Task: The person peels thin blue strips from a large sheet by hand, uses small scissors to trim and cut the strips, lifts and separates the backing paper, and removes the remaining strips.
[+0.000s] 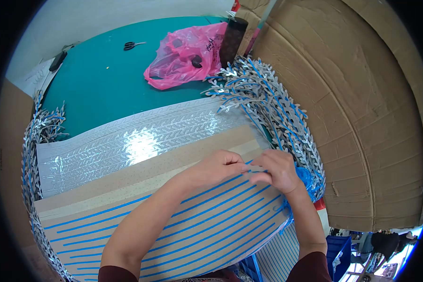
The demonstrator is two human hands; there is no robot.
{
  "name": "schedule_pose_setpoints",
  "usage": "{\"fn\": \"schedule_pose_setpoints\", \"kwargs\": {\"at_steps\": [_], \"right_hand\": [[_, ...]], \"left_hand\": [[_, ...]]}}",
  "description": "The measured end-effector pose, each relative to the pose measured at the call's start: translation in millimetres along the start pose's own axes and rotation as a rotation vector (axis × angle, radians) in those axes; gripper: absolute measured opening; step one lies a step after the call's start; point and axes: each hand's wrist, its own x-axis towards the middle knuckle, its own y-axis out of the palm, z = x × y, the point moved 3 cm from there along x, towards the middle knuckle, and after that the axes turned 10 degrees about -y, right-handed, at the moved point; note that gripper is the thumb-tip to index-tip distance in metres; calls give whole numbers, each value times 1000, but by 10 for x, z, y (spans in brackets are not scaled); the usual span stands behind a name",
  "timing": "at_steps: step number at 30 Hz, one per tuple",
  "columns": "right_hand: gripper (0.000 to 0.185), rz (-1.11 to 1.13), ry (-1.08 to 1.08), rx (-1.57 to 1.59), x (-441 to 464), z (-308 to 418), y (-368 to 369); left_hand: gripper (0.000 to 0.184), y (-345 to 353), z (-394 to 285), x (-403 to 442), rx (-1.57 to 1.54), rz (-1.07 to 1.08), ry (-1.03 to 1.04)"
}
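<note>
A beige sheet [207, 207] lies before me, crossed by several parallel blue strips [221, 203]. My left hand [223, 167] rests over its upper right part, with finger and thumb pinched at the end of a blue strip. Just to the right, my right hand [277, 171] curls in with its fingertips close to the left ones. What lies between the right fingers is too small to make out. Beyond both hands, a shiny silver sheet with embossed leaf patterns [174, 129] lies flat.
Silver leaf garlands with blue strips [282, 108] heap at the right, beside a large cardboard sheet [348, 94]. More leaf garlands [30, 155] hang at the left. A pink plastic bag [183, 56], a dark bottle [232, 40] and scissors [132, 45] sit on the green table [98, 84].
</note>
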Motion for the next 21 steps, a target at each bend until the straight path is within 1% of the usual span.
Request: {"fn": "schedule_pose_setpoints", "kwargs": {"at_steps": [1,4,7,8,10,11,14,16,19,21], "right_hand": [[32,-13,66,119,-26,-16,14],[44,-194,621,726,-208,-150,225],[49,-24,856,994,-236,-197,324],[50,65,871,1045,-235,-184,323],[52,250,891,1143,-226,-145,318],[49,266,909,1140,-249,-150,316],[41,307,968,1132,-329,-174,308],[34,318,1017,1121,-332,-176,279],[30,304,1005,1100,-288,-147,192],[28,215,948,1000,-257,-142,133]], "left_hand": [[25,-2,-10,-27,-14,-24,25],[23,-6,-68,-112,-29,-85,100],[20,1,-115,-158,53,-115,168],[19,2,-123,-166,92,-123,191],[17,-23,-145,-179,329,-199,360],[16,-25,-157,-189,446,-240,444],[14,11,-239,-294,594,-297,439],[14,21,-228,-312,628,-303,419],[16,23,-208,-314,659,-317,387],[19,21,-188,-317,661,-353,387]]}}
